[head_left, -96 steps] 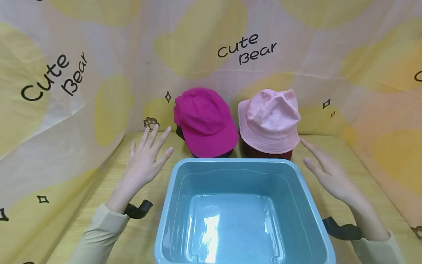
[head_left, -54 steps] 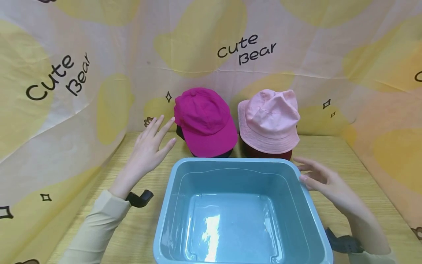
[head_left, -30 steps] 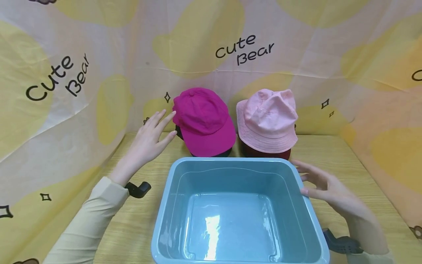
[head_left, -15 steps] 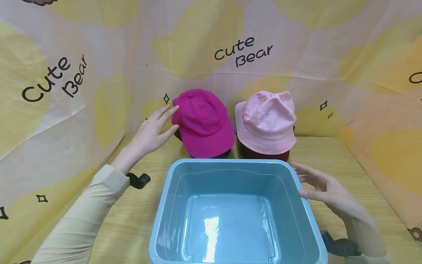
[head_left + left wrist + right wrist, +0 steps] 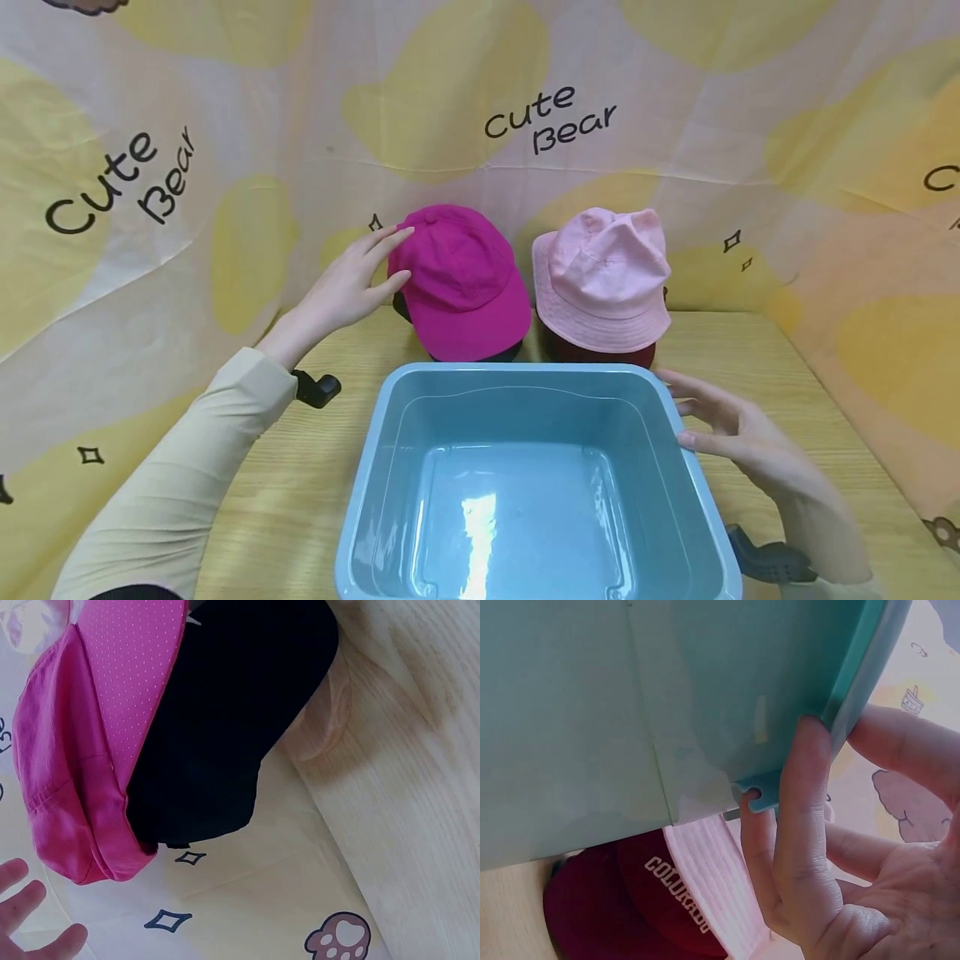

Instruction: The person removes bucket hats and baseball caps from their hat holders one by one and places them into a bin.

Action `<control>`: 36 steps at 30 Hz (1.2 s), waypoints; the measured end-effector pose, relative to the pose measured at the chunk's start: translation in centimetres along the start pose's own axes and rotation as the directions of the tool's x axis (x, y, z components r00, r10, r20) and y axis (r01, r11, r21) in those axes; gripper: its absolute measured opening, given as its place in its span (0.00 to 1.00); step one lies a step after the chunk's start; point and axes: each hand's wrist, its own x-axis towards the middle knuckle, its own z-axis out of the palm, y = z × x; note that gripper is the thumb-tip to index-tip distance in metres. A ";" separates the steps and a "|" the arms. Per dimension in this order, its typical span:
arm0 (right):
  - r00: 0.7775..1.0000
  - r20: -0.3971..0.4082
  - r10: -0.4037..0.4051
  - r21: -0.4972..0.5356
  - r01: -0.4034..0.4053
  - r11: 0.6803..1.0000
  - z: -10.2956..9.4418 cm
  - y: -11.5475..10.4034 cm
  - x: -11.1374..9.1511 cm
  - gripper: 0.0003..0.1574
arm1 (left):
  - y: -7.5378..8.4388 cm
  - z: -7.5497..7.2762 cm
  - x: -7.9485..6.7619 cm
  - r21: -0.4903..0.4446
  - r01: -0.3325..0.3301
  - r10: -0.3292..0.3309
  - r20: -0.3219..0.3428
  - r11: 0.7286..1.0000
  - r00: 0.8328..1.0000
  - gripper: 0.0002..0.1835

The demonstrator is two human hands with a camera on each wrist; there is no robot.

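Observation:
My left hand (image 5: pixel 341 287), fingers spread, reaches to the left side of a magenta baseball cap (image 5: pixel 465 283). In the left wrist view its fingertips (image 5: pixel 24 904) look slightly apart from the cap (image 5: pixel 71 787). A black cap (image 5: pixel 217 727) sits beneath the magenta one. My right hand (image 5: pixel 738 433) grips the right rim of a light blue plastic basin (image 5: pixel 517 368), thumb on one side and fingers curled beneath the edge. Behind the basin, a pink bucket hat (image 5: pixel 607 271) lies on a dark red cap (image 5: pixel 615 900) with white lettering.
The wooden table (image 5: pixel 277 500) ends against a patterned cloth backdrop (image 5: pixel 420 100) that wraps the back and both sides. A clear curved support (image 5: pixel 326 720) shows under the black cap. The basin stands close in front of both hat stacks.
My left hand has moved forward and right, up to the magenta cap. My right hand has come down from beside the bucket hat and taken hold of the basin's rim.

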 end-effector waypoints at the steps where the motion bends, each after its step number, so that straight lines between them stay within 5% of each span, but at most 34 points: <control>1: 1.000 0.000 0.001 0.000 -0.001 1.000 0.0 0.0 0.0 0.41 | 0.0 0.0 0.1 0.001 -0.003 0.003 0.002 1.000 1.000 0.33; 20: 1.000 -0.007 -0.011 0.011 0.011 1.000 0.1 0.0 -0.1 0.40 | 0.4 -1.0 3.7 0.072 -0.101 0.097 0.052 0.992 0.994 0.30; 36: 1.000 -0.026 -0.007 0.000 0.007 1.000 0.2 0.1 -0.1 0.40 | -0.3 -0.1 6.9 0.150 -0.156 0.157 0.007 0.976 0.988 0.25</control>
